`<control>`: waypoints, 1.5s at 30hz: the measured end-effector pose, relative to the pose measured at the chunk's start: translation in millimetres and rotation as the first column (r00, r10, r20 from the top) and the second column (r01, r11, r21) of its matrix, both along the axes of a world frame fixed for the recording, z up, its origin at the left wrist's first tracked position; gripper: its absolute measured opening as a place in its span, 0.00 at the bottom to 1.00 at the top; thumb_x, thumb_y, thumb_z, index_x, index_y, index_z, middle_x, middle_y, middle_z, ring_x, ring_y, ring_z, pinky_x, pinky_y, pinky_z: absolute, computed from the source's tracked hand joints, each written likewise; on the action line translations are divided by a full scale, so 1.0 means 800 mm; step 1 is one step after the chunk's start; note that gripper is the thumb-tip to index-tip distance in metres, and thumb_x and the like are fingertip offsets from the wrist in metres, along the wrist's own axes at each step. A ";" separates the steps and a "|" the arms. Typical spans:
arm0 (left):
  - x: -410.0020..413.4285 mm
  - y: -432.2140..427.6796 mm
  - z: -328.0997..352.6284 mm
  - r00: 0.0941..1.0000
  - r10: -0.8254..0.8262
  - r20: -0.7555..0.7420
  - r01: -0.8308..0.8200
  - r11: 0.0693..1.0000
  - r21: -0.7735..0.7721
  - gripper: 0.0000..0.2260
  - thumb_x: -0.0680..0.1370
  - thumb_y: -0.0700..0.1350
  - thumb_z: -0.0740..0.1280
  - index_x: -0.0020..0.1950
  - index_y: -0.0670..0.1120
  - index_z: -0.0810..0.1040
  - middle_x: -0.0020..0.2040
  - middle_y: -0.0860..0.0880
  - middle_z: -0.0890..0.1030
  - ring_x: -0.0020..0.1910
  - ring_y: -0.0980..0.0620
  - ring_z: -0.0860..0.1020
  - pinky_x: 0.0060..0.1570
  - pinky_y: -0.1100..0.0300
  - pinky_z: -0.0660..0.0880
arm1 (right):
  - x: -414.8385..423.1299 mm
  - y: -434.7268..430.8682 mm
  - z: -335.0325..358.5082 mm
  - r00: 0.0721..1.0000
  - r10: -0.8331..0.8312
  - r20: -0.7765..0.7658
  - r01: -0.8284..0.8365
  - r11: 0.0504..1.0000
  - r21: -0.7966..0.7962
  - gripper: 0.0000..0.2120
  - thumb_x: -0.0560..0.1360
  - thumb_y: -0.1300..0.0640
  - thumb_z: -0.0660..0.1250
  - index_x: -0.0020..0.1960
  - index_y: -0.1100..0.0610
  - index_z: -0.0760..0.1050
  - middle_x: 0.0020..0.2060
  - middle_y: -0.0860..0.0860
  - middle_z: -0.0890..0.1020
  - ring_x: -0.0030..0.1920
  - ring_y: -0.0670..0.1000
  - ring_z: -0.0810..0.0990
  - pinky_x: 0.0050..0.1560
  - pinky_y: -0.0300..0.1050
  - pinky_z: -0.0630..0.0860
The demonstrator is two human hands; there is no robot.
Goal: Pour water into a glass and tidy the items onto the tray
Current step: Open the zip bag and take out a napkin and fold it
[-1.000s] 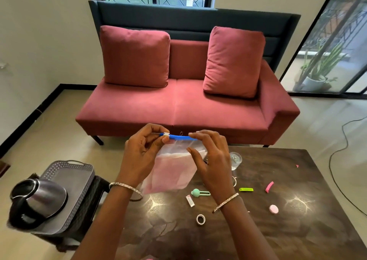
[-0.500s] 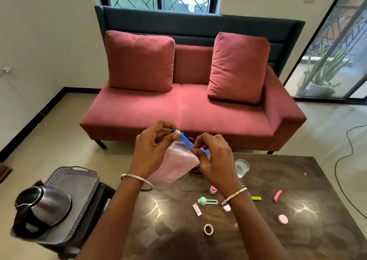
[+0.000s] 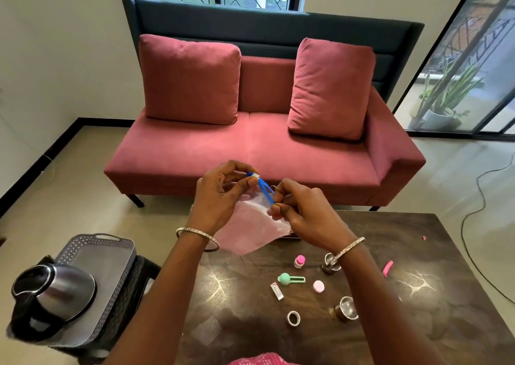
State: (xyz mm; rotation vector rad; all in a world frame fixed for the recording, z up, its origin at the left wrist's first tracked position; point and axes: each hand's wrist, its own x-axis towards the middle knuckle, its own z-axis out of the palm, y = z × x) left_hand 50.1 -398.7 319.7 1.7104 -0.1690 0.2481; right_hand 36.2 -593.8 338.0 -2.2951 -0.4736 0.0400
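The tray (image 3: 111,238) sits on a low stand at far left, carrying only the kettle (image 3: 55,289). Over the tabletop (image 3: 418,253), the left hand (image 3: 220,194) pinches the white end of the blue zip strip (image 3: 264,190) on the pink pouch (image 3: 248,225). Level a second ago, the strip now slopes down to the right hand (image 3: 303,211), whose grip pinches its lower end. The pouch is perhaps being opened. The glass is now hidden, and the small items (image 3: 289,279) lie untidied.

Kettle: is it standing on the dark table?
No, the kettle sits on the grey tray, off to the left of the table.
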 end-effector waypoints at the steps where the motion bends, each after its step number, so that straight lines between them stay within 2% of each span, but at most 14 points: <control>1: 0.003 0.001 -0.001 1.000 -0.012 0.002 0.012 1.000 -0.004 0.07 0.74 0.45 0.73 0.50 0.46 0.82 0.43 0.48 0.86 0.43 0.50 0.85 0.43 0.51 0.83 | 0.002 -0.001 -0.001 1.000 0.006 -0.001 -0.006 1.000 0.000 0.07 0.75 0.66 0.65 0.47 0.55 0.72 0.37 0.48 0.86 0.39 0.51 0.84 0.48 0.55 0.80; 5: 0.014 0.012 -0.008 0.997 -0.069 0.020 0.069 0.998 -0.008 0.08 0.75 0.48 0.72 0.53 0.47 0.81 0.47 0.49 0.86 0.47 0.51 0.84 0.48 0.61 0.79 | 0.007 -0.005 -0.002 0.999 0.013 -0.050 -0.010 0.998 0.056 0.09 0.78 0.64 0.64 0.46 0.52 0.67 0.37 0.56 0.83 0.38 0.62 0.80 0.42 0.60 0.82; 9: 0.019 0.033 -0.030 0.976 0.029 -0.214 -0.066 0.984 -0.167 0.18 0.70 0.56 0.71 0.56 0.49 0.79 0.50 0.52 0.83 0.52 0.52 0.81 0.49 0.62 0.78 | 0.009 -0.008 0.000 0.975 0.001 -0.224 0.072 0.945 0.318 0.12 0.80 0.65 0.62 0.44 0.51 0.67 0.49 0.61 0.84 0.54 0.63 0.82 0.38 0.54 0.84; 12: 0.015 0.055 -0.063 0.855 0.053 -0.517 -0.180 0.963 -0.199 0.25 0.72 0.63 0.67 0.60 0.47 0.78 0.52 0.50 0.83 0.51 0.50 0.81 0.55 0.46 0.78 | 0.011 -0.012 0.001 0.928 0.070 -0.366 0.155 0.820 0.550 0.09 0.82 0.64 0.60 0.46 0.53 0.66 0.57 0.59 0.84 0.60 0.57 0.83 0.46 0.60 0.82; 15: -0.003 0.060 -0.100 0.671 -0.197 -0.715 -0.140 0.913 -0.383 0.30 0.68 0.70 0.67 0.61 0.52 0.78 0.57 0.48 0.83 0.58 0.45 0.79 0.57 0.37 0.73 | 0.011 -0.015 0.005 0.901 0.161 -0.404 0.188 0.694 0.695 0.04 0.82 0.60 0.61 0.49 0.56 0.66 0.58 0.61 0.84 0.61 0.58 0.82 0.48 0.55 0.83; 18: -0.014 0.044 -0.126 0.643 -0.420 -0.641 -0.169 0.738 -0.653 0.34 0.64 0.64 0.76 0.64 0.48 0.77 0.60 0.43 0.82 0.61 0.41 0.79 0.57 0.35 0.75 | 0.011 -0.016 0.008 0.901 0.190 -0.391 0.189 0.639 0.745 0.08 0.80 0.56 0.62 0.55 0.59 0.67 0.58 0.61 0.83 0.61 0.59 0.82 0.46 0.52 0.84; 20: -0.014 0.033 -0.132 0.687 -0.421 -0.592 -0.212 0.663 -0.718 0.25 0.68 0.57 0.76 0.60 0.46 0.79 0.59 0.41 0.82 0.58 0.39 0.81 0.52 0.39 0.78 | 0.011 -0.018 0.008 0.903 0.181 -0.390 0.191 0.645 0.740 0.08 0.82 0.57 0.59 0.58 0.59 0.68 0.58 0.61 0.83 0.60 0.59 0.82 0.43 0.50 0.84; 23: -0.011 0.030 -0.130 0.758 -0.363 -0.542 -0.187 0.675 -0.714 0.10 0.70 0.55 0.75 0.48 0.53 0.85 0.58 0.43 0.83 0.57 0.39 0.81 0.51 0.41 0.79 | 0.009 -0.022 0.011 0.890 0.145 -0.433 0.247 0.646 0.722 0.07 0.84 0.56 0.56 0.55 0.57 0.72 0.58 0.60 0.84 0.60 0.60 0.83 0.38 0.46 0.82; 25: -0.009 0.034 -0.129 0.770 -0.386 -0.509 -0.151 0.664 -0.732 0.07 0.71 0.55 0.75 0.46 0.56 0.85 0.60 0.45 0.82 0.59 0.40 0.80 0.54 0.39 0.78 | 0.007 -0.026 0.010 0.877 0.133 -0.462 0.279 0.641 0.715 0.11 0.84 0.56 0.55 0.55 0.56 0.75 0.58 0.60 0.84 0.59 0.60 0.83 0.38 0.47 0.80; 29: -0.007 0.039 -0.127 0.752 -0.461 -0.470 -0.096 0.629 -0.771 0.07 0.73 0.53 0.73 0.49 0.55 0.85 0.63 0.44 0.81 0.62 0.40 0.78 0.56 0.36 0.76 | 0.005 -0.030 0.005 0.898 0.075 -0.433 0.284 0.653 0.702 0.18 0.82 0.69 0.55 0.54 0.50 0.78 0.52 0.60 0.86 0.48 0.58 0.87 0.34 0.46 0.82; 31: -0.007 0.036 -0.125 0.751 -0.487 -0.446 -0.060 0.622 -0.780 0.04 0.74 0.49 0.73 0.48 0.54 0.85 0.63 0.43 0.80 0.62 0.41 0.79 0.52 0.40 0.78 | 0.007 -0.027 0.000 0.915 0.011 -0.403 0.291 0.675 0.678 0.21 0.78 0.76 0.57 0.53 0.52 0.78 0.49 0.60 0.86 0.46 0.54 0.87 0.37 0.43 0.83; 33: -0.004 0.034 -0.129 0.755 -0.511 -0.411 -0.030 0.599 -0.800 0.10 0.75 0.44 0.72 0.56 0.52 0.83 0.64 0.43 0.80 0.63 0.41 0.78 0.51 0.42 0.79 | 0.008 -0.025 -0.006 0.924 -0.062 -0.378 0.314 0.687 0.655 0.21 0.75 0.79 0.60 0.53 0.56 0.79 0.48 0.60 0.86 0.47 0.53 0.87 0.41 0.44 0.84; 37: -0.001 0.033 -0.134 0.758 -0.546 -0.357 0.021 0.568 -0.823 0.19 0.78 0.40 0.67 0.69 0.47 0.74 0.68 0.42 0.76 0.66 0.42 0.75 0.55 0.44 0.78 | 0.010 -0.027 -0.013 0.903 -0.142 -0.405 0.388 0.674 0.629 0.19 0.74 0.78 0.63 0.50 0.56 0.83 0.50 0.59 0.86 0.46 0.61 0.87 0.44 0.57 0.85; 45: 0.005 0.038 -0.138 0.770 -0.557 -0.311 0.070 0.558 -0.827 0.13 0.79 0.37 0.64 0.62 0.47 0.80 0.63 0.46 0.80 0.63 0.47 0.78 0.54 0.50 0.78 | 0.014 -0.018 -0.017 0.890 -0.263 -0.373 0.451 0.634 0.628 0.14 0.73 0.73 0.69 0.44 0.54 0.83 0.44 0.55 0.87 0.43 0.54 0.88 0.32 0.44 0.83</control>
